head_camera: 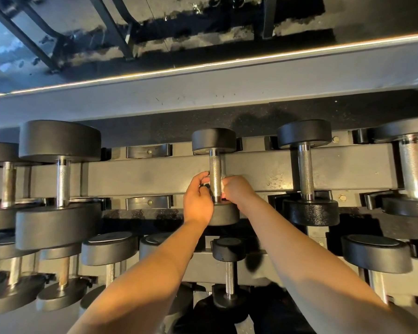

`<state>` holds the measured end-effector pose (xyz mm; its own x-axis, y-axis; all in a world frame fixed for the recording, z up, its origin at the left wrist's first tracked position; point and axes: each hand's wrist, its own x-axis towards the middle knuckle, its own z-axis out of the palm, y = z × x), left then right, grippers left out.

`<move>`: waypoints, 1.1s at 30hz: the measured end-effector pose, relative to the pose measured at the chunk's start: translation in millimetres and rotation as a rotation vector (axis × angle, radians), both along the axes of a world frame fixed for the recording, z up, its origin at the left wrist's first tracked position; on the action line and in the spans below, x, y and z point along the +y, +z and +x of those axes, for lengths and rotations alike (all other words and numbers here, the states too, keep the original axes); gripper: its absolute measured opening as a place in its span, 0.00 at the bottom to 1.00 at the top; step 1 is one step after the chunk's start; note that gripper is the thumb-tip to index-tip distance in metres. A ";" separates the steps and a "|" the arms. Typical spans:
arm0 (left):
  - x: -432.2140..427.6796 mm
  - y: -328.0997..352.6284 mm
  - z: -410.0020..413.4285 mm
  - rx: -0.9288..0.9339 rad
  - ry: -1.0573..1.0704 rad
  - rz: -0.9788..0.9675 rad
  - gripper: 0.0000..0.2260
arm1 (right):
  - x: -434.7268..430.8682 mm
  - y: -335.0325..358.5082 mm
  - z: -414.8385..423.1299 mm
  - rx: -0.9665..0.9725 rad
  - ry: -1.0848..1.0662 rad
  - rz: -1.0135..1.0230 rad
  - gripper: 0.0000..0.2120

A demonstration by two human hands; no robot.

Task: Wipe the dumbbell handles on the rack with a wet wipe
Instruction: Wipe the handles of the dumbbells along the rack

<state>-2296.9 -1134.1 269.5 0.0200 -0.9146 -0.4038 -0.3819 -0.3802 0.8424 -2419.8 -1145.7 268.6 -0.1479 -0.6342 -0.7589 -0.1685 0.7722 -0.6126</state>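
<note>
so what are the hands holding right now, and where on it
Both hands grip the small dumbbell at the near end of its handle: left hand, right hand with a bit of white wipe.

Both bare forearms reach forward from the lower edge of the view and converge at the middle. The left hand (198, 197) has its fingers curled, knuckles up, thumb raised toward the right hand (237, 190). The right hand's fingers are curled too, with a bit of white showing at its fingertips. The two hands nearly touch.
</note>
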 end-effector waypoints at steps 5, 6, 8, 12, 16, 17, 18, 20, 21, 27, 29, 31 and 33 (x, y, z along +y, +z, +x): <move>-1.8 -1.3 -0.6 0.059 0.032 0.005 0.21 | -15.3 11.0 -5.1 -0.204 -0.376 -0.103 0.17; -1.4 -1.5 -0.7 0.081 0.043 0.004 0.21 | -15.0 11.3 -3.8 -0.195 -0.315 -0.092 0.18; -1.3 1.8 0.2 0.118 0.069 0.025 0.19 | -8.0 12.0 -0.2 -0.118 -0.138 -0.039 0.18; -3.4 2.8 8.0 0.260 0.138 0.163 0.16 | 15.8 8.6 4.7 0.084 0.159 -0.011 0.14; 12.4 1.2 23.2 0.374 0.195 0.279 0.17 | 28.3 8.4 0.8 0.155 0.130 -0.053 0.12; 17.1 1.7 25.4 0.379 0.187 0.280 0.17 | 29.8 10.6 -1.5 0.143 0.069 -0.104 0.11; 20.2 2.5 26.9 0.390 0.166 0.278 0.17 | 30.1 16.0 -3.8 0.109 -0.019 -0.191 0.10; 24.1 6.8 26.3 0.393 0.124 0.267 0.17 | 24.7 30.0 -6.2 0.199 -0.116 -0.466 0.11; 24.0 6.8 27.5 0.374 0.081 0.246 0.17 | 17.9 33.4 -5.3 0.266 -0.117 -0.581 0.11; 22.3 2.9 29.9 0.336 -0.126 0.220 0.23 | 14.9 18.7 19.5 0.480 0.313 -0.610 0.14; 24.0 1.8 30.1 0.337 -0.056 0.207 0.23 | 33.1 14.7 19.9 0.488 0.345 -0.576 0.13; 29.4 4.5 26.6 0.344 -0.048 0.143 0.25 | 40.8 9.0 15.7 0.355 0.306 -0.456 0.13; 33.7 4.6 28.0 0.294 -0.104 0.006 0.24 | 38.1 10.5 10.6 0.199 0.230 -0.294 0.13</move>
<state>-2268.9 -1100.4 274.1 -0.1919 -0.9031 -0.3842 -0.1589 -0.3577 0.9202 -2409.2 -1107.6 279.1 -0.1024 -0.8528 -0.5120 -0.4537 0.4981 -0.7390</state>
